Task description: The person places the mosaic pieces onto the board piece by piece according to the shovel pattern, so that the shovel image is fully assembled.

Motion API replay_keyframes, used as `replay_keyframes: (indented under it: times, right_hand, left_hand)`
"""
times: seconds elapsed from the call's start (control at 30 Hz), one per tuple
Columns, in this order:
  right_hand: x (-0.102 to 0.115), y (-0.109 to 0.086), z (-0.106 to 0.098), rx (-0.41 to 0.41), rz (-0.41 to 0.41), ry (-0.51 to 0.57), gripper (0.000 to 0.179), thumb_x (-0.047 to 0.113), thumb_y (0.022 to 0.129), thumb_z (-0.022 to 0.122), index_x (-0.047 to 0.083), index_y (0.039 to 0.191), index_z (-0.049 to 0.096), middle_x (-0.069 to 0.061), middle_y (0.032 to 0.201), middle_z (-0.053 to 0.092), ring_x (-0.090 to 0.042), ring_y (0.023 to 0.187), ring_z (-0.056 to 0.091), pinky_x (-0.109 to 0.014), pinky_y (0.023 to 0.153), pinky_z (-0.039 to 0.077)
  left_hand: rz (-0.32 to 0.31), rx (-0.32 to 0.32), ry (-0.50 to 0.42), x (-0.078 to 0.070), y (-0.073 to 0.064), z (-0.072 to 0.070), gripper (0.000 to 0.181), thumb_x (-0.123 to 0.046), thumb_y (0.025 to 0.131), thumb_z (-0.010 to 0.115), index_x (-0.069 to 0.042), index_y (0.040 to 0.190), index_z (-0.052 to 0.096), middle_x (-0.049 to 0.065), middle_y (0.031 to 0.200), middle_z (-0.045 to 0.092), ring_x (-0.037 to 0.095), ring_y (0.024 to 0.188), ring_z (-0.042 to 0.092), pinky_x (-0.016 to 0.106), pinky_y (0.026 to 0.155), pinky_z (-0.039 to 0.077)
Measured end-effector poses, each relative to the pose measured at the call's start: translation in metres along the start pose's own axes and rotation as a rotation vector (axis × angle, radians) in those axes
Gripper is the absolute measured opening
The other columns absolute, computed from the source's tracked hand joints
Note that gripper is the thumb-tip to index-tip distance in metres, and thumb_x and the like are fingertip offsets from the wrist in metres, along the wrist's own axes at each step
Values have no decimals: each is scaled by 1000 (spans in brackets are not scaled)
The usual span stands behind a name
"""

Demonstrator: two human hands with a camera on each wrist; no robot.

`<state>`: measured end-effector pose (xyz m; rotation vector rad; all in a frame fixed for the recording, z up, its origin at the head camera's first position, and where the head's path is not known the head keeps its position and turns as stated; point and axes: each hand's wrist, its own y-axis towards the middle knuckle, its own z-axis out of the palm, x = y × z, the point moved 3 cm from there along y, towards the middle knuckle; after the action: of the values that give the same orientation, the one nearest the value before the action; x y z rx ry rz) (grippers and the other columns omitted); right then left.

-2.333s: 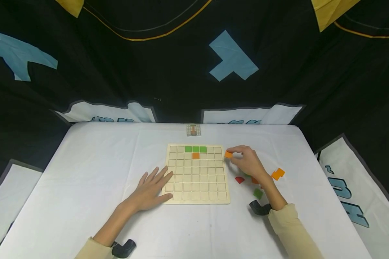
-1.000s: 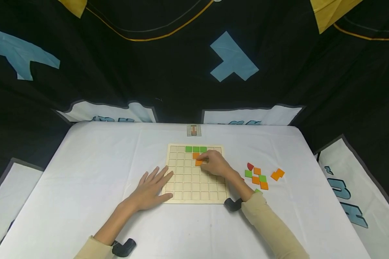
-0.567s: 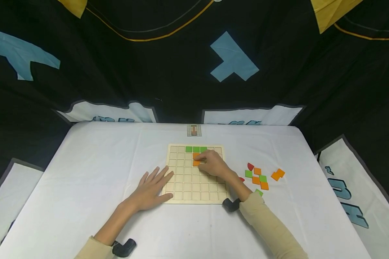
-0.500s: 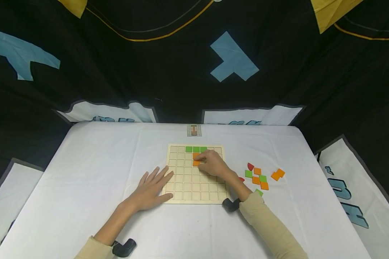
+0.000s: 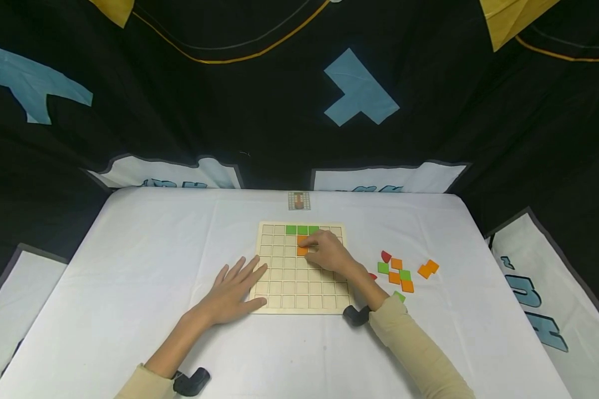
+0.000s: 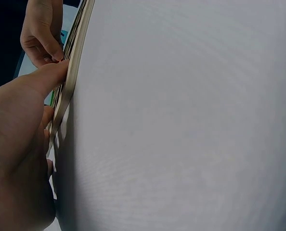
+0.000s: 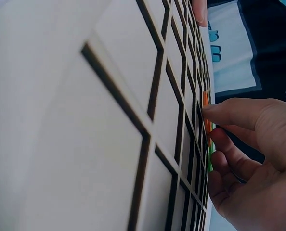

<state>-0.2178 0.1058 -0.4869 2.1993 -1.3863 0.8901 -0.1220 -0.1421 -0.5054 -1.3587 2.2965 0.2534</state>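
A pale wooden grid board (image 5: 288, 287) lies on the white table. My right hand (image 5: 329, 252) pinches an orange square tile (image 5: 301, 251) between thumb and fingers, in the third row of the grid. Just behind it is another orange tile (image 5: 301, 239), partly under the fingertips. Green tiles (image 5: 302, 230) fill several cells of the back row. The right wrist view shows the thumb against the orange tile (image 7: 205, 98), low over the cells. With fingers spread straight, my left hand (image 5: 232, 293) rests on the board's left edge.
Loose orange tiles (image 5: 394, 277), green tiles (image 5: 382, 267) and red rounded pieces (image 5: 385, 256) lie right of the board, some near my right forearm. Two more orange tiles (image 5: 428, 269) overlap farther right. A small printed pattern card (image 5: 299, 201) sits behind the board.
My right hand has carried the orange tile leftward from beside the board onto the grid, then shifted it slightly left into line with the other orange tile. My left hand has stayed put.
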Motion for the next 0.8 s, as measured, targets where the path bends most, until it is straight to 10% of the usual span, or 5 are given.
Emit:
replay_keyframes:
  times: [0.8]
  right_hand:
    - [-33,-45,-55,-128,91,7,30,12,88,74,7,117,74,-9,123,67,-32,125,54,-50,106,40]
  left_hand:
    - [-9,2,-8,-3,1,-1,74,-48,97,58,-11,156,35,13,164,20,42,149,9,66,114,3]
